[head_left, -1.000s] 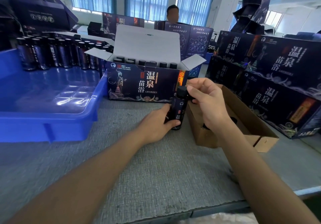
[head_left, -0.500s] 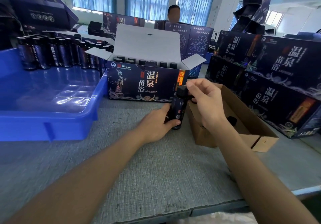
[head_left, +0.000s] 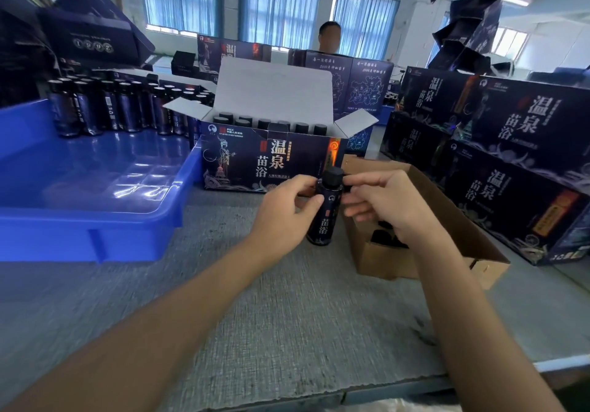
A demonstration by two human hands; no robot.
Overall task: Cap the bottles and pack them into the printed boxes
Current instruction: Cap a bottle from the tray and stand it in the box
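Observation:
A dark bottle (head_left: 325, 216) with a black cap (head_left: 333, 176) stands upright on the grey table. My left hand (head_left: 284, 216) grips its body from the left, thumb across the front. My right hand (head_left: 389, 202) is just right of the bottle, fingers loosely spread near the cap and neck, touching little or nothing. Behind it stands an open printed box (head_left: 265, 162) with its white lid flap up and several capped bottles inside.
A blue tray (head_left: 89, 213) at left carries several dark bottles (head_left: 105, 108) along its back. A brown cardboard box (head_left: 424, 236) with black caps inside sits at right. Stacked printed boxes (head_left: 510, 162) fill the far right. A person stands behind the table.
My left hand has slid up the bottle's body. My right hand has let go of the cap and its fingers have opened beside the bottle. The view has tilted slightly.

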